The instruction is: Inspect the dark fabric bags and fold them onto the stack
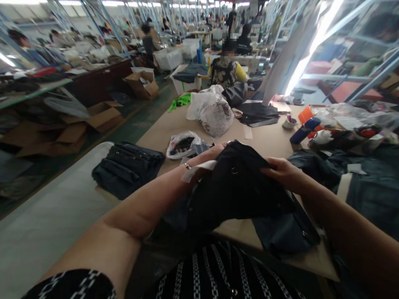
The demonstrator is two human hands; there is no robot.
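Head view: left hand (199, 160) and right hand (282, 172) both clamp garment (237, 191), lifted just over table (268, 141) edge. Seems mid-inspection or fold; next likely needs the cloth spread flat.

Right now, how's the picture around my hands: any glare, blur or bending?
Head view: a strip light glares at upper right; the frame's edges bend and smear; the black garment between left hand and right hand is dark, its folds barely readable.
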